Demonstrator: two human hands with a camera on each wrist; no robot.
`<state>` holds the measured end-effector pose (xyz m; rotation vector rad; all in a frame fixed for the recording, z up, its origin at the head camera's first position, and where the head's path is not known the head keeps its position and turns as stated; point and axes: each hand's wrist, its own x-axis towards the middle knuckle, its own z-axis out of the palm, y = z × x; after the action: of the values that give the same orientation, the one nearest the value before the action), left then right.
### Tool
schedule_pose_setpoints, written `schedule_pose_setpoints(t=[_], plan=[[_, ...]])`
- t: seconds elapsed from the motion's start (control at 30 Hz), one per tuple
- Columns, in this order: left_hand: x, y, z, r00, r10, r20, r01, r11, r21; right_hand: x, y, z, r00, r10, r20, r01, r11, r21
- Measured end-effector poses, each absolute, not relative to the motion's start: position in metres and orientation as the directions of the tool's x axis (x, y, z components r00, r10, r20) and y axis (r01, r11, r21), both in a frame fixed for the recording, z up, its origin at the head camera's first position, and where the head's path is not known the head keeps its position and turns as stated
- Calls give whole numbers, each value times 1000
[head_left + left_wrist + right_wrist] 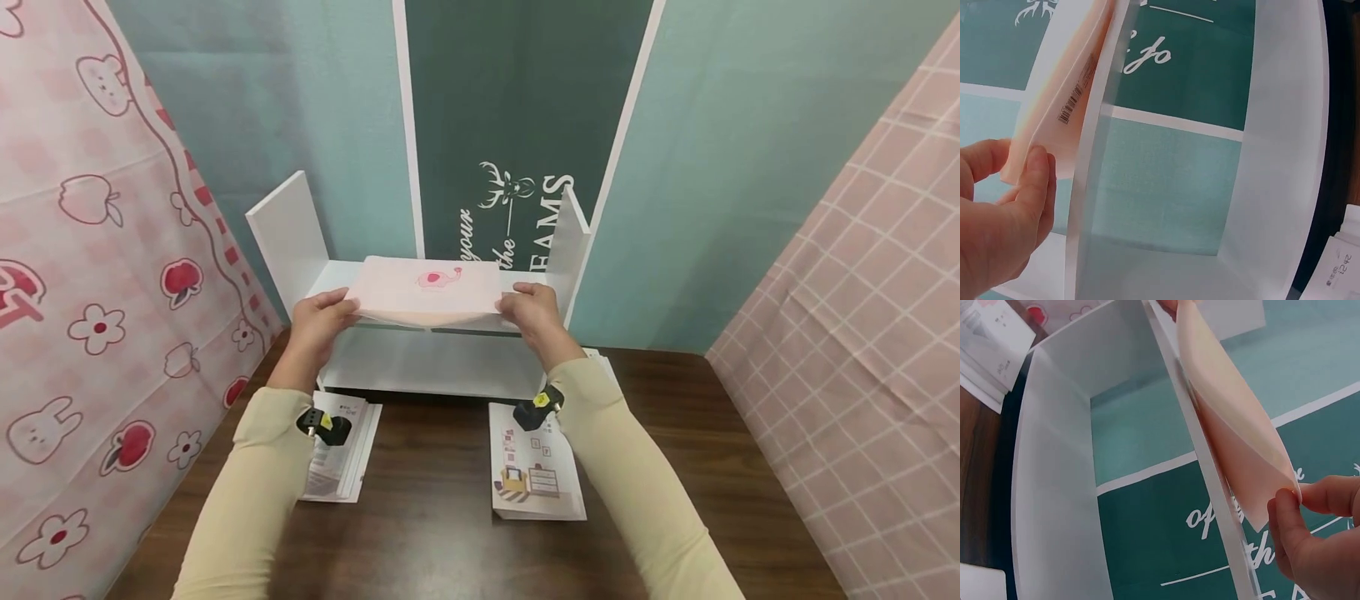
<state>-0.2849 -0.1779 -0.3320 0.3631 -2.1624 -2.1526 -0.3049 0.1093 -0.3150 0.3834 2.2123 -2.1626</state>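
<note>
Both hands hold a thin, soft-covered pink notebook (431, 287) with a small elephant drawing, just over the upper board of a white shelf (420, 358). My left hand (318, 325) pinches its left end between thumb and fingers. At the right end, my right hand (534, 317) pinches the other edge. The near edge sags in the middle. A barcode (1072, 103) shows on the underside in the left wrist view. In the right wrist view the pale lower layer (1241, 475) bows apart from the one above it.
White side panels rise at the left (288, 237) and right (572, 250) of the shelf. Printed booklets lie on the dark wooden table (427, 500), one stack (348, 450) under the left forearm and another (536, 467) by the right wrist. Curtains surround the table.
</note>
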Motion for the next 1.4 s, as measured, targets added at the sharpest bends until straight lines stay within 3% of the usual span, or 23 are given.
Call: schedule_pose_setpoints(t=[0.13, 0.3, 0.37, 0.9, 1.13, 1.4], plan=[[-285, -176, -332, -960, -272, -65, -97, 108, 989, -304, 106, -317, -975, 177, -131, 145, 69, -987], [-284, -169, -333, -924, -351, 153, -43, 493, 869, -303, 102, -319, -975, 200, -92, 136, 218, -967], [-285, -167, -333, -909, -355, 219, -29, 576, 817, -303, 101, -319, -975, 209, -72, 128, 265, -956], [-281, -168, -337, -894, -335, 296, 2, 659, 752, -301, 103, -324, -979, 203, 0, 60, 290, -955], [-253, -178, -343, -938, -217, 269, 60, 664, 745, -278, 108, -326, -994, 44, 99, -60, 531, -845], [-227, -190, -354, -980, -79, 183, 78, 693, 717, -253, 114, -325, -985, -117, 127, -173, 652, -738]])
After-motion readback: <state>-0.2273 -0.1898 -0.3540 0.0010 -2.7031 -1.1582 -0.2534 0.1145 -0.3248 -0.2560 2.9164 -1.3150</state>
